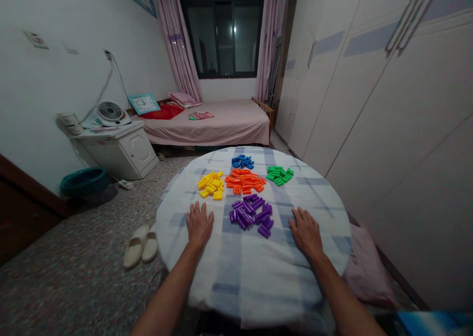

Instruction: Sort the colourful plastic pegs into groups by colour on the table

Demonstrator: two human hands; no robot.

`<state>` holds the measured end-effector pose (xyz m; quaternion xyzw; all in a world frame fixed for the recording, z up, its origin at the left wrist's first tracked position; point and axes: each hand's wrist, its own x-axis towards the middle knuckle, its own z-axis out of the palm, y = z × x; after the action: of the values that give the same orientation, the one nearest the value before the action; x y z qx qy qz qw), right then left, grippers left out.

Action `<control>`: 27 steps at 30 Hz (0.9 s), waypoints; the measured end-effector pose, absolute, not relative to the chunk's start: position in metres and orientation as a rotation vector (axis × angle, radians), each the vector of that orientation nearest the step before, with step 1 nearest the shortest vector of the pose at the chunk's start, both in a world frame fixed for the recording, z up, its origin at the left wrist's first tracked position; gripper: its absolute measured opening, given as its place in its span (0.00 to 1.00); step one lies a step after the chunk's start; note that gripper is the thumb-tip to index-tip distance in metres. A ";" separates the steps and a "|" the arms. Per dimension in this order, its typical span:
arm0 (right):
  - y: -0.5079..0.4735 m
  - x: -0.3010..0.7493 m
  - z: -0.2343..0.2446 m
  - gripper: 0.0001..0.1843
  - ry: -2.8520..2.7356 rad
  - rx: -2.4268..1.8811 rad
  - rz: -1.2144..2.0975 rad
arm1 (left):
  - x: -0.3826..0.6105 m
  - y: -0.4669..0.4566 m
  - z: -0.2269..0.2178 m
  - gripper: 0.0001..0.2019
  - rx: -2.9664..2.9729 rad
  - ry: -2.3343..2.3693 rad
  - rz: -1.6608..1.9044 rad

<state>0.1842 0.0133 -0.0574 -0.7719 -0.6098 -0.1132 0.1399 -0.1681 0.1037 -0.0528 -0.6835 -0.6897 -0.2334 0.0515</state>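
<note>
My left hand (pixel 199 223) lies flat and open on the checked cloth of a round table (pixel 258 277), holding nothing. My right hand (pixel 305 230) rests flat and open on the same cloth, also empty. Between them, slightly farther out, is a heap of purple plastic pieces (pixel 252 213). Beyond it lie an orange heap (pixel 244 181), a yellow heap (pixel 211 184) to the left, a green heap (pixel 279 175) to the right and a blue heap (pixel 242 161) at the far edge. Neither hand touches any heap.
A white wardrobe (pixel 388 119) runs along the right. A bed (pixel 221 121) stands under the window at the back. At left are a white cabinet (pixel 121 151) with a fan, a teal basin (pixel 84 181) and a pair of slippers (pixel 141 246) on the floor.
</note>
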 end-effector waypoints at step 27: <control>-0.010 0.181 -0.061 0.24 -1.754 -2.212 -0.365 | -0.076 0.114 -0.053 0.19 -2.612 -1.844 -1.196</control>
<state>0.1812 -0.0102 -0.0608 -0.7688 -0.6094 -0.1267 0.1470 -0.0756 0.1136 -0.0529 -0.7582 -0.5351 -0.3470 -0.1355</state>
